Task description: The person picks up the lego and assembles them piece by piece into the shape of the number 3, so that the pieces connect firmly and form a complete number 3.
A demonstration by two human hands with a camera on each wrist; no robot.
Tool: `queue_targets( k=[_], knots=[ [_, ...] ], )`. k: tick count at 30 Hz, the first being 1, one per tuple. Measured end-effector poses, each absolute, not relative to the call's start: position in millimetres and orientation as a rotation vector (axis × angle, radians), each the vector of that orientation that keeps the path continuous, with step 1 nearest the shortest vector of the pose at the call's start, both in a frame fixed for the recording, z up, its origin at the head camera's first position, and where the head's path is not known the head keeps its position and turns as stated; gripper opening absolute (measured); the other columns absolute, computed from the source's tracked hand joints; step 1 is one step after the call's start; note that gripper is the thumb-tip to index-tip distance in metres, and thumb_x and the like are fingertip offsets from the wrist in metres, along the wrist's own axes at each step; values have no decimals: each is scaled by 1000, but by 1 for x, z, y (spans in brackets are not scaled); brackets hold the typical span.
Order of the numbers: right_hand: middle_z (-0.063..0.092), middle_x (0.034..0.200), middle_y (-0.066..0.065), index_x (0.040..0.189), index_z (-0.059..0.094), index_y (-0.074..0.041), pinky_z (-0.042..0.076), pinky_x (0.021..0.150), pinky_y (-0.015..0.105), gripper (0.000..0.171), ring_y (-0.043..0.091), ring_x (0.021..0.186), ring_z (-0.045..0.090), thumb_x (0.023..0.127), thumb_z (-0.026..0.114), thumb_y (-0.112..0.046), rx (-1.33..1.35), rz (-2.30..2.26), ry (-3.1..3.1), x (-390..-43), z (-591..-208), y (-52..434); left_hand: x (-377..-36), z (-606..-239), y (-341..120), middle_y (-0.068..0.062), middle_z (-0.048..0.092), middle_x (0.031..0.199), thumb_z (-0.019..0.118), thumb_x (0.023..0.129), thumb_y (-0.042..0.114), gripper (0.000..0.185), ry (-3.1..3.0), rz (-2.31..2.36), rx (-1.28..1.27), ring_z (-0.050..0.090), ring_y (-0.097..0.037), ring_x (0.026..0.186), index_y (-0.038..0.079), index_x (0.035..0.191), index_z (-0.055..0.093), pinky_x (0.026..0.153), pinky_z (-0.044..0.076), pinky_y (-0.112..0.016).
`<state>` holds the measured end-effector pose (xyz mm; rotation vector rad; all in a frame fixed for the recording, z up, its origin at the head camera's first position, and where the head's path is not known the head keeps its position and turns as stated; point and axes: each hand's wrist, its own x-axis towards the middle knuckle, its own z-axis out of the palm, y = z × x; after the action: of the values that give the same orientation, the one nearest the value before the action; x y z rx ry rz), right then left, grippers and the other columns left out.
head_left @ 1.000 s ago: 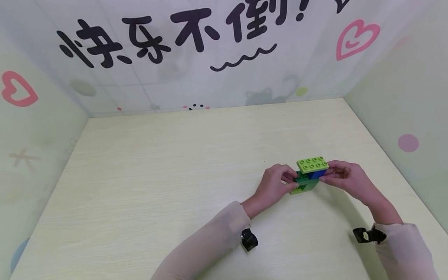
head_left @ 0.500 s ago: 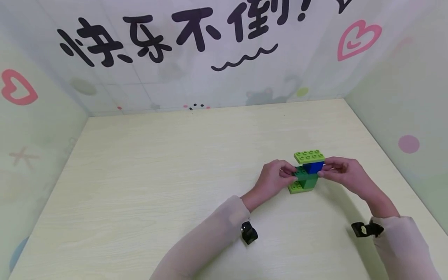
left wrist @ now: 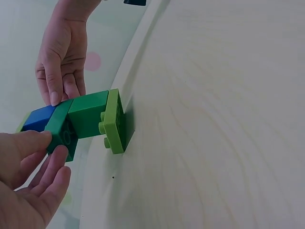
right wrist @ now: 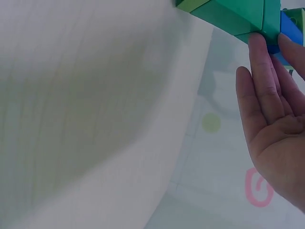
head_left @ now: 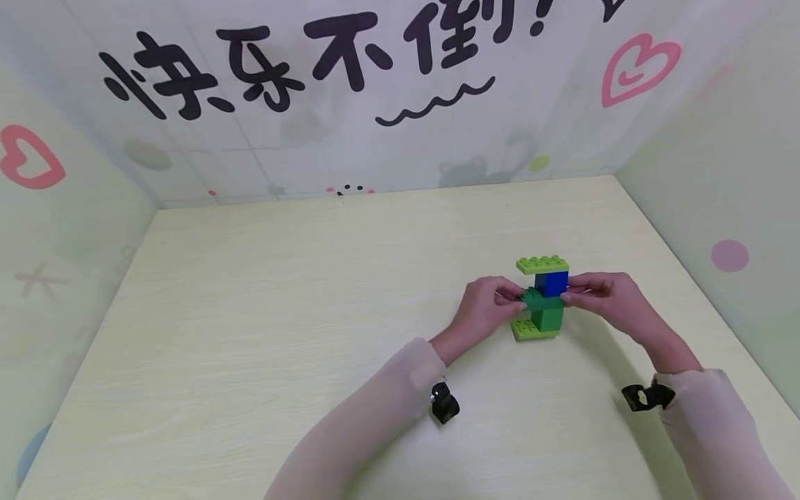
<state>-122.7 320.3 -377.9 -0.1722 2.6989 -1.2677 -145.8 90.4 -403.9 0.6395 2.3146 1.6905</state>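
Note:
Both hands are on a stack of toy building bricks at the right of the head view. From the bottom it has a lime plate (head_left: 534, 332), a green brick (head_left: 548, 319), a dark green plate (head_left: 542, 303), a blue brick (head_left: 553, 283) and a lime top plate (head_left: 542, 264). The left hand (head_left: 484, 309) pinches the overhanging left end of the dark green plate between thumb and fingers. On the other side, the right hand (head_left: 606, 297) holds the stack by thumb and fingertips where blue brick and dark green plate meet. The bottom plate is right at the tabletop in the left wrist view.
The pale wooden table (head_left: 281, 333) has a printed back wall (head_left: 350, 153) and a right side wall (head_left: 706, 173) around it. Black wrist straps (head_left: 445, 403) sit at both sleeve cuffs.
Both hands and the stack have shifted slightly away and left. The stack has turned, so the top plate's studs show more edge-on and its blue and green sides show more.

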Motion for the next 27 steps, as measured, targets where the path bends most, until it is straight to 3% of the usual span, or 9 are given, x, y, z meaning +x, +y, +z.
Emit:
queue_targets(
  k=[11, 27],
  knots=[
    [66, 96, 20, 117, 55, 10, 46, 70, 14, 46, 4, 78, 62, 85, 66, -21, -108, -1289, 2663, -131, -383, 319, -154, -407, 98, -7, 69, 86, 71, 78, 3, 13, 2391, 1719, 543, 63, -4, 69, 0, 90, 72, 61, 47, -13],
    [65, 100, 19, 120, 56, 7, 46, 72, 15, 43, 1, 80, 60, 86, 65, -18, -42, -1229, 2643, -143, -385, 312, -160, -413, 96, -6, 70, 81, 74, 74, 3, 13, 2449, 1720, 497, 63, -8, 74, 1, 87, 73, 63, 46, -13]
  ],
)
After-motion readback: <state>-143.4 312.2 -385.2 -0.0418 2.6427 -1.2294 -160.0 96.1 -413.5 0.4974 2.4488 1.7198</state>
